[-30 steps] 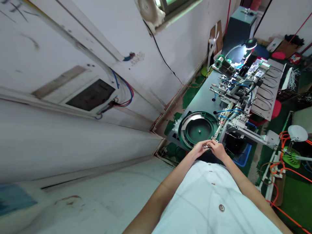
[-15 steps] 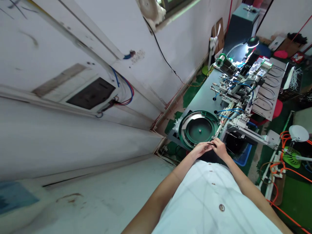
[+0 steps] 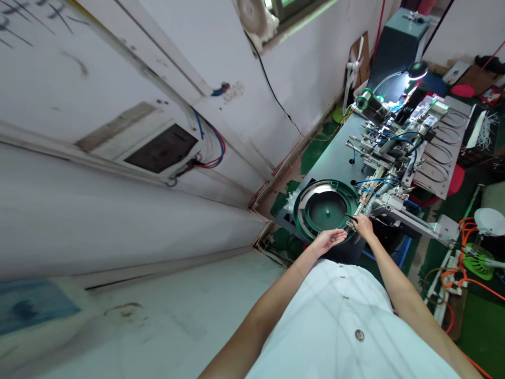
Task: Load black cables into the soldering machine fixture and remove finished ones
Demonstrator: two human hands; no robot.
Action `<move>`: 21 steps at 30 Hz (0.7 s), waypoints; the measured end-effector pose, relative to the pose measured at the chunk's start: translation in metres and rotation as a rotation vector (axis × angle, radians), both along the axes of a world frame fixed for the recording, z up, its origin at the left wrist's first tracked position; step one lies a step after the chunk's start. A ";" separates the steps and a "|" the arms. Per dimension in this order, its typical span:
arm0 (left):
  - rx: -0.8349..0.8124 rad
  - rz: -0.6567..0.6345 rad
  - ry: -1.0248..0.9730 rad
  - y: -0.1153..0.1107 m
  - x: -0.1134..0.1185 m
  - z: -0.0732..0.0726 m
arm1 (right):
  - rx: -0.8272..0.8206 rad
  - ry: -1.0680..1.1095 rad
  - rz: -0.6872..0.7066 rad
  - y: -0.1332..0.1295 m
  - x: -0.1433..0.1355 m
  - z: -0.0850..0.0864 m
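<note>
My left hand [image 3: 328, 241] is cupped palm up at the near rim of a round green vibratory feeder bowl [image 3: 296, 213]. A few small parts [image 3: 333, 238], too tiny to make out, lie in its palm. Just right of it, my right hand [image 3: 363, 227] pinches thin dark tweezers [image 3: 350, 217], whose tip points left over the bowl's right rim. Beside the right hand, a narrow metal feed track [image 3: 360, 207] runs from the bowl up into the machine. Part of the bowl's near rim is hidden by my hands.
The assembly machine [image 3: 394, 142] with blue air tubes covers much of the grey table [image 3: 331, 158]. A lit lamp [image 3: 417, 70] and a green wire spool [image 3: 365, 99] are further back. A blue bin [image 3: 402, 252] sits below right. Orange hoses [image 3: 465, 229] hang at the right.
My right hand has moved away from the left palm, up and right to the feed track, with the tweezers. The left hand stays cupped near the bowl. The view has shifted slightly.
</note>
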State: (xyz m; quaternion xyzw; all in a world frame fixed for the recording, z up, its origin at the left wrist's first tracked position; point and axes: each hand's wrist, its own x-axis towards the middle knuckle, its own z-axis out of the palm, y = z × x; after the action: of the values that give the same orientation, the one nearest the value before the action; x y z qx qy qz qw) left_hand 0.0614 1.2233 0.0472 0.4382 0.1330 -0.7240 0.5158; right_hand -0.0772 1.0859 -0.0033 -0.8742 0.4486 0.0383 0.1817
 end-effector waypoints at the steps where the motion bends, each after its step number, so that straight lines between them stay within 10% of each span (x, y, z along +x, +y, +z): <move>1: 0.002 0.003 0.000 0.000 0.000 0.000 | -0.001 0.014 0.000 0.001 0.001 0.000; 14: -0.030 0.044 0.053 -0.003 0.002 0.000 | -0.059 -0.123 -0.034 0.018 -0.010 -0.003; 21: -0.071 0.079 0.100 -0.005 0.004 0.000 | -0.044 -0.358 0.028 0.035 -0.008 0.031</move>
State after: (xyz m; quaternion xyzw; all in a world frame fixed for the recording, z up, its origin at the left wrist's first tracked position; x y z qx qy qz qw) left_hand 0.0653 1.2186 0.0475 0.3774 0.1499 -0.7283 0.5520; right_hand -0.0849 1.1209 0.0276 -0.8771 0.3975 -0.1254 0.2389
